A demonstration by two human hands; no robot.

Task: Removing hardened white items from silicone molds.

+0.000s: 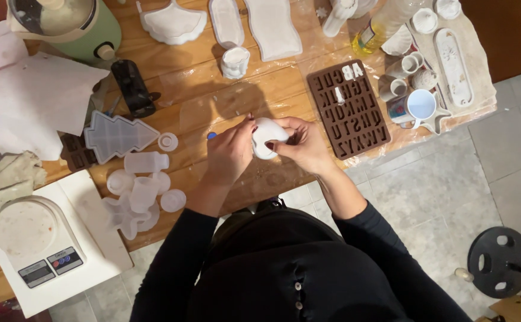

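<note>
Item: small rounded white cast piece (267, 136), which I log above the wooden table (213, 95) edge, clamped between left hand (232, 152) and right hand (303, 145), seemingly upright, both equally near.

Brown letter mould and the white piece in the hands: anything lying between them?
Only the right hand; its fingers wrap the white rounded cast piece, and bare wooden table shows beside the brown silicone letter mould, in the head view.
</note>
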